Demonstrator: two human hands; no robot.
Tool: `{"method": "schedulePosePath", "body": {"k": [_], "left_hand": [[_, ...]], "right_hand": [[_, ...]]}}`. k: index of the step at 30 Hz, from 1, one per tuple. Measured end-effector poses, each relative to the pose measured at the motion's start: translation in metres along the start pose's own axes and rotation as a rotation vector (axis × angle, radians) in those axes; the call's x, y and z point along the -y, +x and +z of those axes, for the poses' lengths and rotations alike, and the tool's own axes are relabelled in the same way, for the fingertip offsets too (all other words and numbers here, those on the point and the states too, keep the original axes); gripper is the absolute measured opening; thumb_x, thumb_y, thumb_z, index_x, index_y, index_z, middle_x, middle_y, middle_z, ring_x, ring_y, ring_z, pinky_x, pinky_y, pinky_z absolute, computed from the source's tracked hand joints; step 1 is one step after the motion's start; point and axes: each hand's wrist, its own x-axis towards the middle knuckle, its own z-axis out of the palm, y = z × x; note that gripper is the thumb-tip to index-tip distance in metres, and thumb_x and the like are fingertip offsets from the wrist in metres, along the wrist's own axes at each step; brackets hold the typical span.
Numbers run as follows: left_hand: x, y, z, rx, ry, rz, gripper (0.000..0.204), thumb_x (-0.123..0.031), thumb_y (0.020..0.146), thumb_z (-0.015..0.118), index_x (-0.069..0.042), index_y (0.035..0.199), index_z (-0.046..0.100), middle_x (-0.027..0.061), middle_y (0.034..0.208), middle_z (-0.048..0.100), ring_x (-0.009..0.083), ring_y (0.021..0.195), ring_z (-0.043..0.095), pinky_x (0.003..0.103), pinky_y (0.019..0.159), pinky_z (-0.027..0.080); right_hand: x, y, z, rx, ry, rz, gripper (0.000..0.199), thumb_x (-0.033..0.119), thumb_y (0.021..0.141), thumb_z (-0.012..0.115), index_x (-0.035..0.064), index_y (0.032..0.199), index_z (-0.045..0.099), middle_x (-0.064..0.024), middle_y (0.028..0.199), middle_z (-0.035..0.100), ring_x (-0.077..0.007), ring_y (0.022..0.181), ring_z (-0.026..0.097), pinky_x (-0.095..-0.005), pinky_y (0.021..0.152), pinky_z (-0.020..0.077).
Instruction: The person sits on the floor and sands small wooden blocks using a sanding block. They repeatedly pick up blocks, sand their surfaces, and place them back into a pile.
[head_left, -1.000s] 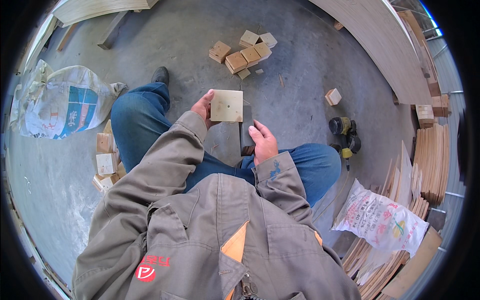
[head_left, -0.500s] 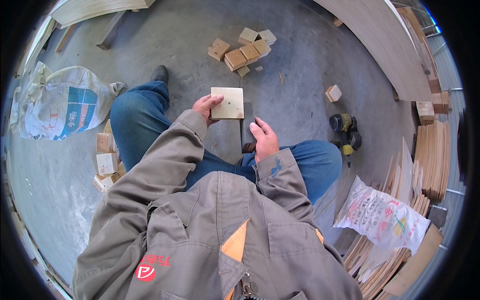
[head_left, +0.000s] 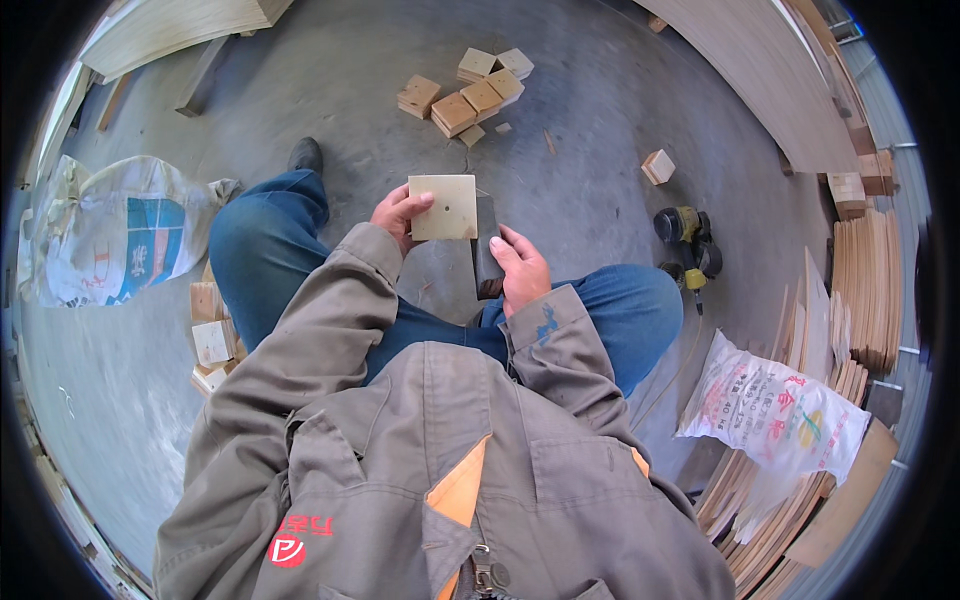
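Note:
A pale square wooden block (head_left: 452, 210) with a small dark knot in its face is gripped in my left hand (head_left: 402, 213), the thumb lying over its face. My right hand (head_left: 525, 272) is closed around a dark, flat, blade-like tool (head_left: 487, 240) with a brownish lower end. The tool's upper part is right at the block's right edge; whether they touch I cannot tell. Both hands are in front of my body, between my bent knees. Fingers behind the block and the tool are partly hidden.
Several wooden blocks (head_left: 455, 113) lie ahead on the concrete floor; others (head_left: 212, 342) are stacked beside my left leg. A single block (head_left: 657, 167) and a yellow-and-black power tool (head_left: 684, 235) lie right. White sacks (head_left: 100, 230) (head_left: 775, 405) and thin wooden strips (head_left: 866, 290) lie at the sides.
The block has tipped slightly, so its lower side face shows less. Both hands keep their holds, and the whole view has shifted a little.

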Motion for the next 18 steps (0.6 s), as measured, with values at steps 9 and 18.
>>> {"method": "schedulePosePath", "body": {"k": [9,18], "left_hand": [[0.005,0.001,0.003,0.143,0.107,0.008,0.061,-0.019,0.082,0.078,-0.003,0.136,0.056,0.0138,0.125,0.067,0.0284,0.114,0.066,0.046,0.101,0.055],[0.01,0.003,-0.005,0.013,-0.085,-0.012,0.053,-0.017,0.085,0.073,-0.003,0.134,0.057,0.0146,0.124,0.067,0.0305,0.113,0.066,0.048,0.101,0.054]], "right_hand": [[0.014,-0.004,0.004,-0.035,0.041,0.033,0.042,0.011,0.105,0.057,-0.0093,0.141,0.052,-0.018,0.129,0.065,-0.023,0.112,0.067,-0.0369,0.097,0.0564],[0.001,0.006,-0.002,0.024,-0.029,-0.062,0.048,0.016,0.104,0.061,-0.0038,0.146,0.05,-0.0131,0.128,0.064,-0.0219,0.102,0.069,-0.0387,0.069,0.0657]]}}
